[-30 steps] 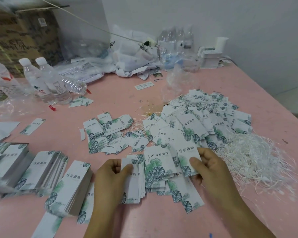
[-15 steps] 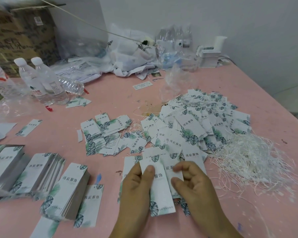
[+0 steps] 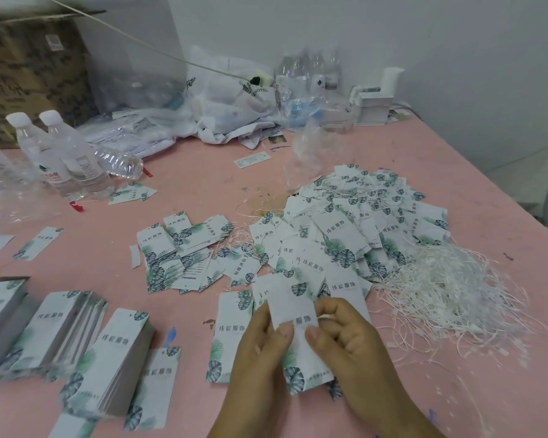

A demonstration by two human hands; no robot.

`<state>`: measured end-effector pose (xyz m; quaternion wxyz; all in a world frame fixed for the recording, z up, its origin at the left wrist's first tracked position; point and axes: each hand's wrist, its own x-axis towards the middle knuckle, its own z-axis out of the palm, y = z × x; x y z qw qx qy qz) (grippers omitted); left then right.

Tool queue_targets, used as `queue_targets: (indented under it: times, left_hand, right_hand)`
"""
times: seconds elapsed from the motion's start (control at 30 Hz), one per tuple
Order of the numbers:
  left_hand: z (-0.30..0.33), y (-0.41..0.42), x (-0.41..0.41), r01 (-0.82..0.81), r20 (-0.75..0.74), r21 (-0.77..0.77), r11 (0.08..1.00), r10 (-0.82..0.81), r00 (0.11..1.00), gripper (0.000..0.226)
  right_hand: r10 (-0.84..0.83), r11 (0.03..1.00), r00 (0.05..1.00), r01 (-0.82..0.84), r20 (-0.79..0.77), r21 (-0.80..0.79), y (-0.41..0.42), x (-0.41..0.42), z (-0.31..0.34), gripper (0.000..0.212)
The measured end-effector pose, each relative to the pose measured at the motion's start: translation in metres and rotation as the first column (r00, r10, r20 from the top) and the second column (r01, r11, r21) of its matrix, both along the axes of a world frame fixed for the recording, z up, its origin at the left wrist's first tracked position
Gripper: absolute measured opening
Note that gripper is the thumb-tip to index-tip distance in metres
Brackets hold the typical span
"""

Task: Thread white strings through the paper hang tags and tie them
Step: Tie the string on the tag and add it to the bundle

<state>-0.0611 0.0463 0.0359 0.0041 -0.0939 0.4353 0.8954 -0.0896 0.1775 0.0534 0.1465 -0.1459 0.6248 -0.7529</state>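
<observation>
My left hand [image 3: 260, 352] and my right hand [image 3: 348, 346] both pinch a small bunch of white hang tags with green leaf print [image 3: 293, 311], held just above the pink table [image 3: 203, 172] near its front edge. More loose tags lie under and beside my hands [image 3: 228, 336]. A big heap of tags with strings on them [image 3: 355, 222] lies behind my hands. To the right of my right hand spreads a tangle of white strings [image 3: 446, 289]. A smaller scatter of tags [image 3: 184, 251] sits at centre left.
Neat stacks of tags [image 3: 114, 358] lie at the front left. Two upright water bottles [image 3: 67, 153] and a lying one stand at the back left by a cardboard box [image 3: 32, 67]. Plastic bags [image 3: 234, 102], more bottles and a white holder [image 3: 374, 99] crowd the back.
Both hands have gathered tags off the table, come together and lifted the bunch; my thumbs now pinch its lower part side by side.
</observation>
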Motion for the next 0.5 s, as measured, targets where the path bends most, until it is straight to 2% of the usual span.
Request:
queue_targets:
  times: [0.07, 0.13, 0.23, 0.3, 0.37, 0.4, 0.43, 0.5]
  left_hand:
    - [-0.003, 0.002, 0.002, 0.068, 0.036, 0.088, 0.994, -0.071, 0.997, 0.057]
    - [-0.005, 0.004, 0.003, 0.035, 0.109, 0.146, 0.989, -0.051, 0.993, 0.048]
    - [-0.006, 0.006, 0.001, -0.043, 0.144, 0.175, 0.984, 0.018, 0.989, 0.052]
    - [-0.007, 0.008, -0.002, -0.047, 0.121, 0.212, 0.976, 0.022, 0.992, 0.052]
    - [-0.008, 0.008, -0.002, -0.046, 0.135, 0.219, 0.975, 0.017, 0.991, 0.051]
    - [-0.008, 0.009, -0.002, -0.033, 0.14, 0.215, 0.976, 0.003, 0.99, 0.049]
    - [-0.008, 0.009, -0.002, -0.023, 0.144, 0.213, 0.977, -0.008, 0.99, 0.048]
    - [-0.009, 0.011, -0.001, -0.022, 0.146, 0.213, 0.977, -0.01, 0.989, 0.047]
  right_hand:
    - [0.078, 0.997, 0.997, -0.078, 0.01, -0.003, -0.001, 0.002, -0.002, 0.022]
    - [0.125, 0.991, 0.992, -0.125, 0.014, 0.054, -0.001, 0.003, -0.005, 0.024]
    - [0.072, 0.945, 0.992, -0.034, -0.103, 0.325, 0.008, -0.004, -0.002, 0.023]
    - [-0.073, 0.867, 0.973, 0.171, -0.221, 0.468, 0.026, -0.016, 0.005, 0.016]
    - [-0.277, 0.758, 0.919, 0.389, -0.281, 0.523, 0.054, -0.033, 0.014, 0.005]
    - [-0.341, 0.696, 0.895, 0.445, -0.286, 0.564, 0.071, -0.042, 0.016, 0.012]
    - [-0.358, 0.634, 0.893, 0.448, -0.274, 0.631, 0.087, -0.049, 0.017, 0.018]
    - [-0.254, 0.524, 0.945, 0.313, -0.206, 0.792, 0.108, -0.057, 0.014, 0.022]
